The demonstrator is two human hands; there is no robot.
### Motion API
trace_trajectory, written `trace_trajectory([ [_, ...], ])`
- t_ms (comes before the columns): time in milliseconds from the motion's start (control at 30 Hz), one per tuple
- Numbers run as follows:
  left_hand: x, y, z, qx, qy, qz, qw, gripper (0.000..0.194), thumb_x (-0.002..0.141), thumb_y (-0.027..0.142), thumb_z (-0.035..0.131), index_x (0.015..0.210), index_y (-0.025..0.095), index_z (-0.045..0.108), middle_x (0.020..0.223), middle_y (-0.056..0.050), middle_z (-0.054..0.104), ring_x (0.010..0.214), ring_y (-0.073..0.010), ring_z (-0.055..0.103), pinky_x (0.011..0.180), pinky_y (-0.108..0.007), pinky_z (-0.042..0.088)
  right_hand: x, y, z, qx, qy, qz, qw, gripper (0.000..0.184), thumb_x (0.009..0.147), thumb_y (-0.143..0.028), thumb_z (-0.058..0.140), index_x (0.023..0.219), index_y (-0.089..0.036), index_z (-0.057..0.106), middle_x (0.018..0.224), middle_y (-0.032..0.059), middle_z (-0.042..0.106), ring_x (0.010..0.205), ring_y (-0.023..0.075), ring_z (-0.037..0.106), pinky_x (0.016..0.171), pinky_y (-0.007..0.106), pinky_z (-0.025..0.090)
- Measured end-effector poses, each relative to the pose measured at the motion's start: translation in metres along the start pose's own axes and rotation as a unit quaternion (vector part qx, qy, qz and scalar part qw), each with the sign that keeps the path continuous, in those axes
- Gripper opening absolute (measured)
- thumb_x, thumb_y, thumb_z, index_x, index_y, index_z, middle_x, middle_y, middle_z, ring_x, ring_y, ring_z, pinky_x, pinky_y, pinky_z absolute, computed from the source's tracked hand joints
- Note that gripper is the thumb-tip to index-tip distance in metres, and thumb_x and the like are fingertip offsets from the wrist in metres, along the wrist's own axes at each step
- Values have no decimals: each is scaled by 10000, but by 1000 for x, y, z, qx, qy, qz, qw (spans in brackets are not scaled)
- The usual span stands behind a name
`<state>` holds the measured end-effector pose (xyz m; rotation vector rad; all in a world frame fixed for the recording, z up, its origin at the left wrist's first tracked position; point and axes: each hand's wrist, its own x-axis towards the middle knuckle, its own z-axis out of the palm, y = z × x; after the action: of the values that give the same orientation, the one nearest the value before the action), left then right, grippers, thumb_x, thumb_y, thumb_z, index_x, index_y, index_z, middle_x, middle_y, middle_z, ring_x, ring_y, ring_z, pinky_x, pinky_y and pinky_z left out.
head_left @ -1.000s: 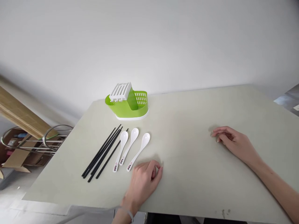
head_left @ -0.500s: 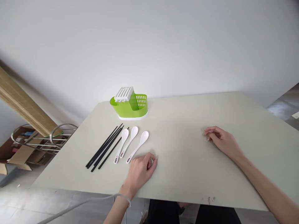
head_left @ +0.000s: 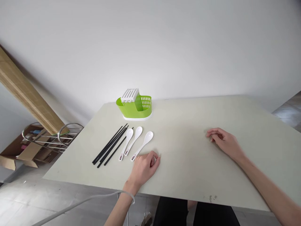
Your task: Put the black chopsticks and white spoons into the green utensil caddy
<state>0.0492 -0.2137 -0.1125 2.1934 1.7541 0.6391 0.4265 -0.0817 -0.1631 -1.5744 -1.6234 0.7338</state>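
Observation:
My left hand (head_left: pixel 144 167) rests on the table in a loose fist, nothing in it. Its knuckles lie right by the handle of the nearest white spoon (head_left: pixel 142 146). Two more white spoons, the middle one (head_left: pixel 133 141) and the left one (head_left: pixel 126 144), lie beside it with printed handle ends. Left of them is a loose row of several black chopsticks (head_left: pixel 113 145). Behind these stands a green cutlery caddy (head_left: pixel 131 110) with a white slatted top and white base. Over on the right, my right hand (head_left: pixel 224 141) lies on the table, fingers half bent and holding nothing.
The pale table (head_left: pixel 183 125) backs onto a white wall. A grey cable (head_left: pixel 94 197) crosses my left wrist. Beyond the table's left edge are a metal rack (head_left: pixel 53 143), an open cardboard box (head_left: pixel 30 153) and a long leaning cardboard piece (head_left: pixel 28 94).
The camera view has shifted slightly, so the caddy, spoons and chopsticks appear a little further right. Both hands stay resting on the table; nothing was picked up.

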Motion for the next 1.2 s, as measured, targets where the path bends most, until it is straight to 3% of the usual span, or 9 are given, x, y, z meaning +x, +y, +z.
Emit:
trace_trajectory([
  [1200, 1, 2, 0, -23, 11, 8, 1000, 205, 1032, 334, 533, 869, 222, 590, 584, 73, 533, 507, -101, 484, 538, -253, 311, -2, 0, -4, -2, 9, 4, 1000, 246, 850, -295, 509, 986, -248, 708, 994, 54, 792, 763, 208, 696, 769, 362, 514],
])
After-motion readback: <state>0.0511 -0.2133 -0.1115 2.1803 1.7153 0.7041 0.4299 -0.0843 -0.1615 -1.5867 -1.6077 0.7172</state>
